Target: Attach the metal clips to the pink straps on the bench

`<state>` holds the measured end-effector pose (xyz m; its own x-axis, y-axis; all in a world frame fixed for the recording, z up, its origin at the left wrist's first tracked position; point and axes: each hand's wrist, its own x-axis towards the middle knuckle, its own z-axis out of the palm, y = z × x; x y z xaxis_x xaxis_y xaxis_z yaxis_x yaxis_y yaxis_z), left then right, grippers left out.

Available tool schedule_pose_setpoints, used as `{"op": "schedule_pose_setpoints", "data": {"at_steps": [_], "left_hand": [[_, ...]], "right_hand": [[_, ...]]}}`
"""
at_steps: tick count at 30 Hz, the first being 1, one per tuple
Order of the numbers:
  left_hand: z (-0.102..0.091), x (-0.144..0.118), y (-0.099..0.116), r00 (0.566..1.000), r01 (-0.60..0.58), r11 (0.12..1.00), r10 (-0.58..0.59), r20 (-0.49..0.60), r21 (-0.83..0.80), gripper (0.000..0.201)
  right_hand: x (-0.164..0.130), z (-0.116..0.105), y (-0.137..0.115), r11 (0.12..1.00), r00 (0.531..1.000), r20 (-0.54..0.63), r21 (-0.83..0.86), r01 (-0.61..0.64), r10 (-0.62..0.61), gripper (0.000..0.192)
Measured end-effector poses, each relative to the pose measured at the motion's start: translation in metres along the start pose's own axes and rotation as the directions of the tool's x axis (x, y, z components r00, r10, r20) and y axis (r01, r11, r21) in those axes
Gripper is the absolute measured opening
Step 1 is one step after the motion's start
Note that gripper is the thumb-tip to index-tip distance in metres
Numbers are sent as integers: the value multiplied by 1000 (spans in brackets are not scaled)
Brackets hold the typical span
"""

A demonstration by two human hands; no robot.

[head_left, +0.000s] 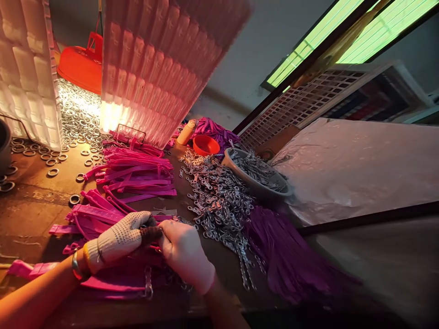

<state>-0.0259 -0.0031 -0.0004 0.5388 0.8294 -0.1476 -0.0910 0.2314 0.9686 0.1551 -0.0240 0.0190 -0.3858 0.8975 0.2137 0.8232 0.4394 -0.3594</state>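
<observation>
Head view, at the workbench (30, 201): I have both gloved hands together near the bench's front edge, over a scatter of pink plastic straps (137, 176). My left hand (118, 240), in a dotted knit glove, has its fingers curled narrow, and its dark fingertips (151, 234) meet the fingers of my right hand (187, 253), which wears a plain white glove and is also closed in. Whatever sits pinched between the two hands is too small and too hidden to tell. A short length of metal chain (148, 283) lies among the straps just below my left wrist.

Just right of my hands lies a heap of metal chain clips (219, 201), touching a bundle of purple tassel cords (284, 256) that trails toward the bench's right edge. Behind the heap a grey bowl (240, 176) holds more clips, and an orange cup (206, 145) stands near it. Metal rings (78, 114) are piled at the far left under an orange lamp (82, 66), between two quilted panels (161, 59).
</observation>
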Motion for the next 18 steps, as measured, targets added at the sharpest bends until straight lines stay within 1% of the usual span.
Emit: {"op": "schedule_pose_setpoints", "data": {"at_steps": [2,4,5,6,8,10,11,12,13,14,15,16,17,18], "left_hand": [[3,1,1,999,45,993,-46,-4,-113,34],[6,6,2,991,109,950,-128,-47,-294,33],[7,8,3,985,110,921,-151,-83,-373,32],[7,11,4,980,94,900,-158,-118,-425,31],[4,17,7,978,59,890,-142,-152,-452,29],[-3,22,10,979,77,906,-148,-141,-416,27],[-7,25,12,977,101,921,-164,-137,-377,27],[-11,29,14,974,126,942,-177,-140,-312,27],[-15,34,16,973,142,968,-175,-152,-208,28],[-17,40,18,974,145,988,-151,-171,-47,28],[-18,49,19,977,134,975,-100,-186,179,28],[-17,59,21,982,113,898,-37,-183,425,26],[-14,72,23,987,88,767,20,-161,636,21],[-9,86,24,989,70,616,59,-134,785,17]], "right_hand": [[-1,3,-7,999,998,-60,-47,0,-3,26],[-1,10,-16,998,987,-161,-62,-4,-6,22],[-1,13,-19,999,979,-205,-45,-15,6,23],[0,17,-21,999,974,-226,-4,-33,32,27],[4,21,-17,984,975,-189,156,-91,120,31],[12,21,2,920,956,-153,345,-186,251,32],[18,20,17,875,932,-156,421,-237,328,35],[25,20,34,830,895,-177,479,-284,409,39],[32,20,53,796,854,-198,507,-332,482,44],[39,21,71,774,823,-199,509,-377,532,47],[46,22,87,768,816,-194,506,-393,545,47],[52,25,101,768,817,-185,500,-400,546,48],[56,28,111,776,828,-174,489,-397,534,47],[59,31,119,790,842,-166,476,-386,513,46]]}}
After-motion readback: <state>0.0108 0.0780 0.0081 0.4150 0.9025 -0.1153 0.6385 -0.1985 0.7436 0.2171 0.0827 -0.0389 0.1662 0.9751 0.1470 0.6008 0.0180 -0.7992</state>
